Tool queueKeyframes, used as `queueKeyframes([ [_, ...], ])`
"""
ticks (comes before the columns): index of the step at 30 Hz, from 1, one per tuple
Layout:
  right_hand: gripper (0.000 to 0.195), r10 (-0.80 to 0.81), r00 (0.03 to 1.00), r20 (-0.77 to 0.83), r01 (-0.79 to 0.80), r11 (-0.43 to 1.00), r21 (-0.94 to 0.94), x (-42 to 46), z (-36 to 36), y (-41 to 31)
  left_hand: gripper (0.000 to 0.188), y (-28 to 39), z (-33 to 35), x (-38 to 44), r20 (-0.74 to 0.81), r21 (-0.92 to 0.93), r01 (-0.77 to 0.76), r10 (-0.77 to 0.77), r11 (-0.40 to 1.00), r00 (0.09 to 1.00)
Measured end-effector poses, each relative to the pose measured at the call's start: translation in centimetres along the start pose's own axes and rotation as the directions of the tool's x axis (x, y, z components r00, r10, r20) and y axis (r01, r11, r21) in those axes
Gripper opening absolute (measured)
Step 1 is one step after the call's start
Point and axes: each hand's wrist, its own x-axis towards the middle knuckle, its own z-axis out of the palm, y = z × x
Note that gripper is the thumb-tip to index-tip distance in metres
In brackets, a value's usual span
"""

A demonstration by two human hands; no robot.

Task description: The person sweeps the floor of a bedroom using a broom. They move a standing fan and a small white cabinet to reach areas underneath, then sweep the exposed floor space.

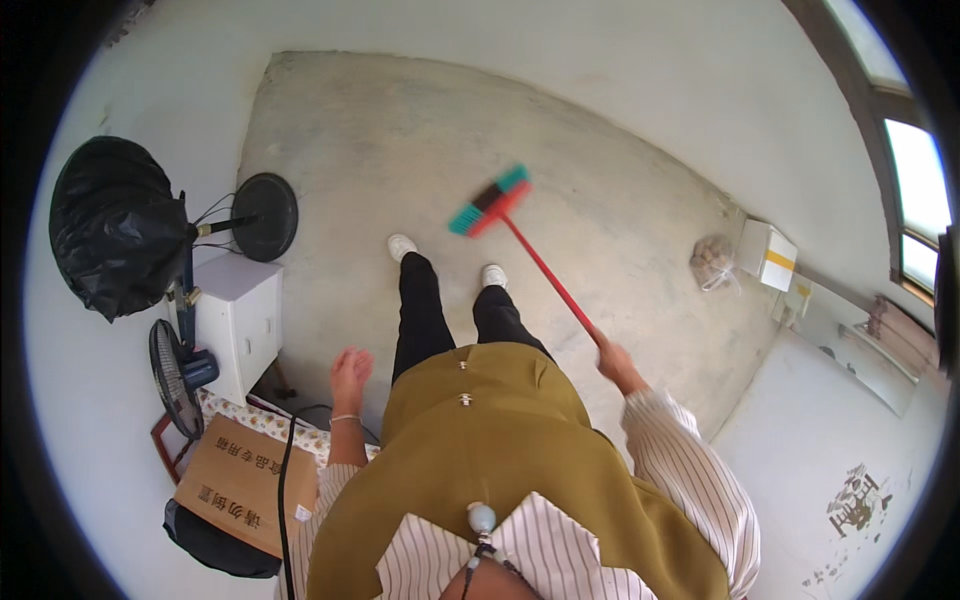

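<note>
My right hand (pixel 618 363) grips the upper part of a broom's red handle (pixel 551 277). The handle slants away from me to the broom head (pixel 491 201), which has a red body with green and dark bristles and looks slightly blurred. That head is over the concrete floor (pixel 360 150), ahead of my white shoes; whether the bristles touch the floor I cannot tell. On the other side, my left hand (pixel 351 373) hangs beside my body with its fingers loosely curled. Nothing shows in it, and a bracelet circles the wrist.
A pedestal fan under a black plastic bag (pixel 120 225) stands at left on a round base (pixel 265 217), near a white cabinet (pixel 240 322). A smaller fan (pixel 176 379) and a cardboard box (pixel 244 480) are nearer. At right sit a knotted plastic bag (pixel 712 261) and a white box (pixel 766 255).
</note>
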Motion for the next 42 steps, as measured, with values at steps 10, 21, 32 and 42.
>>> queueKeyframes([
  [10,0.034,0.333,0.942,-0.041,-0.325,0.936,0.136,-17.4,2.4,21.0,0.039,12.2,2.1,0.0,-0.006,-0.168,-0.558,0.565,0.812,0.825],
  [21,0.05,-0.281,0.942,-0.185,0.284,0.959,-0.008,1.4,-13.6,-1.4,0.017,7.0,-18.8,0.3,-0.825,-0.263,-0.503,0.078,0.823,0.559],
  [32,0.049,-0.474,0.859,-0.192,0.469,0.88,-0.076,28.7,-26.3,-27.6,0.022,13.6,23.0,4.6,0.323,0.071,-0.092,0.064,0.993,0.944],
  [42,0.042,0.141,0.977,-0.16,-0.112,0.978,0.177,11.8,-17.3,11.1,0.019,13.5,21.1,8.4,0.049,0.34,-0.014,-0.003,0.94,0.999],
])
